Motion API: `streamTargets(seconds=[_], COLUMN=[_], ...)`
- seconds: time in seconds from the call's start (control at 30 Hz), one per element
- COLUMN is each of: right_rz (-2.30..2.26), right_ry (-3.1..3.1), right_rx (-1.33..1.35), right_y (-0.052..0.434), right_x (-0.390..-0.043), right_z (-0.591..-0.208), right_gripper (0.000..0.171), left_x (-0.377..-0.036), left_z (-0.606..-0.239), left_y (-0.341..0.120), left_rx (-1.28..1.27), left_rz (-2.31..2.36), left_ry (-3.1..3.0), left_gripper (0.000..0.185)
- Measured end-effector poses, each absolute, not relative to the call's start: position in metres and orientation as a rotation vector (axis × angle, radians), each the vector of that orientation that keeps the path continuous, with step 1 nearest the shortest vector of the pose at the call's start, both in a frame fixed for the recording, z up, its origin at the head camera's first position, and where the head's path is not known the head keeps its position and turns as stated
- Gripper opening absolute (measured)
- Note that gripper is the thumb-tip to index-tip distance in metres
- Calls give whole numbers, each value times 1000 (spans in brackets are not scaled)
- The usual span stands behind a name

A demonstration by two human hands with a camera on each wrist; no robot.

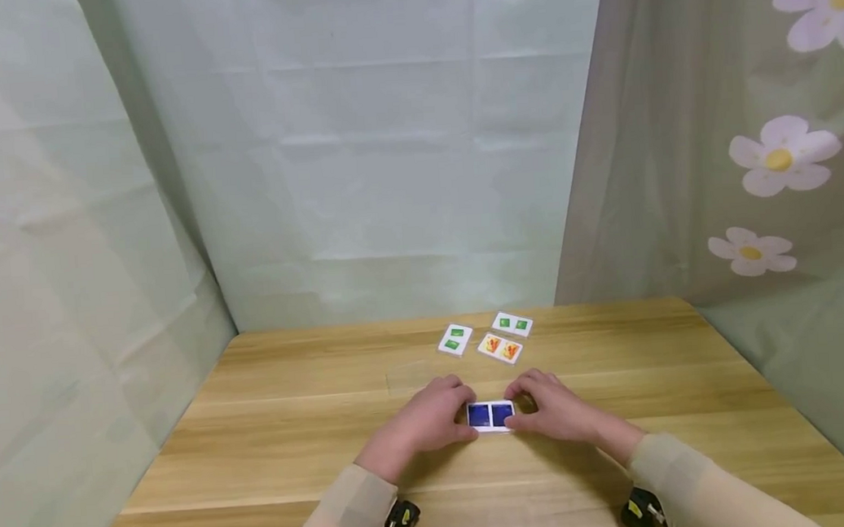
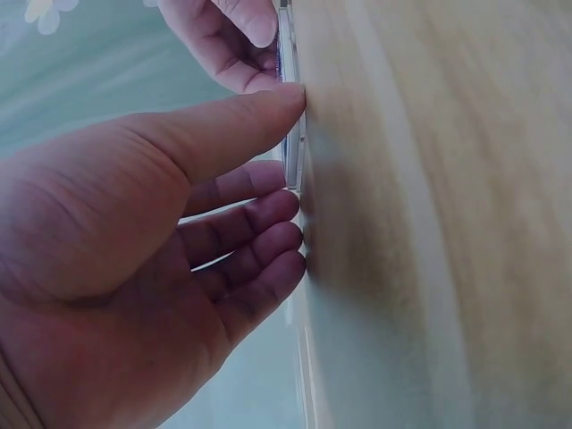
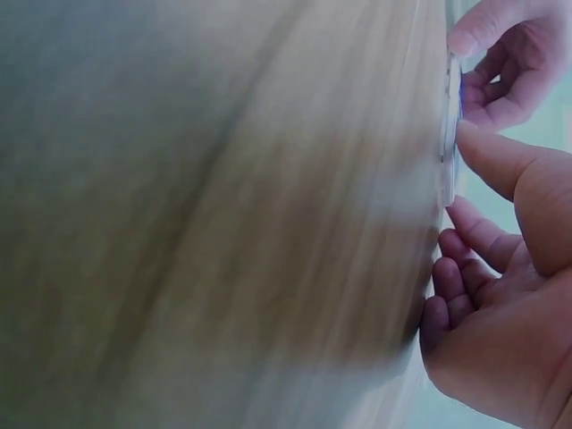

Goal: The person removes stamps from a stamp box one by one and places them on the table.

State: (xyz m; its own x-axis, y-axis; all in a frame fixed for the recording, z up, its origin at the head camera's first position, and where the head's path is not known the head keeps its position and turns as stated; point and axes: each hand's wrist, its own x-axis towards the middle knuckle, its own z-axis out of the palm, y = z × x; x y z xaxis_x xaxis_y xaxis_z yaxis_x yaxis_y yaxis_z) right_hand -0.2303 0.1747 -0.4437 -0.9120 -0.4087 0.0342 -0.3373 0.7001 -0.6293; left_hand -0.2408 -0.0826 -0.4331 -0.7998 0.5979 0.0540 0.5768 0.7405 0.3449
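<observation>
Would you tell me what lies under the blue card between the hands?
The blue card lies flat on the wooden table; whether anything is beneath cannot be seen.

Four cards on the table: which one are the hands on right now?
The blue card, nearest the person. Left hand and right hand pinch its ends; the two green cards and orange card lie untouched beyond.

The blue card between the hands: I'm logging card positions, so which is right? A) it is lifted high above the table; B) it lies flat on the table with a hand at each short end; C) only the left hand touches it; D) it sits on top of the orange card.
B: the head view shows the blue card flat on the table, the left hand and right hand at its ends.
</observation>
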Motion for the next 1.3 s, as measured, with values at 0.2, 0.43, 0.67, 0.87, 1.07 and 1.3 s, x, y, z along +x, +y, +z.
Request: streamTargets(seconds=[0.2,0.43,0.67,0.87,1.07,1.3], right_rz=[-970,-972,-985,-990,-1064,-1136], right_ry=[2813,2807,2816,2805,2775,2741], right_rx=[-583,-565,-600,-559,-616,-625], right_y=[174,173,172,167,167,170], right_x=[-235,-238,-241,-244,-245,-243], right_z=[-444,-444,-441,-437,-438,-441], right_gripper=[28,22,18,20,21,18], left_x=[-243,-243,-243,-243,-242,-242], left_z=[-433,-434,-435,-434,-437,-439], left_y=[-83,-82,-81,-83,-85,-84], left_rx=[961,941,947,941,947,951], left_rz=[553,551,555,570,572,564], left_ry=[2866,2857,2860,2853,2852,2859], left_gripper=[45,46,46,46,48,46])
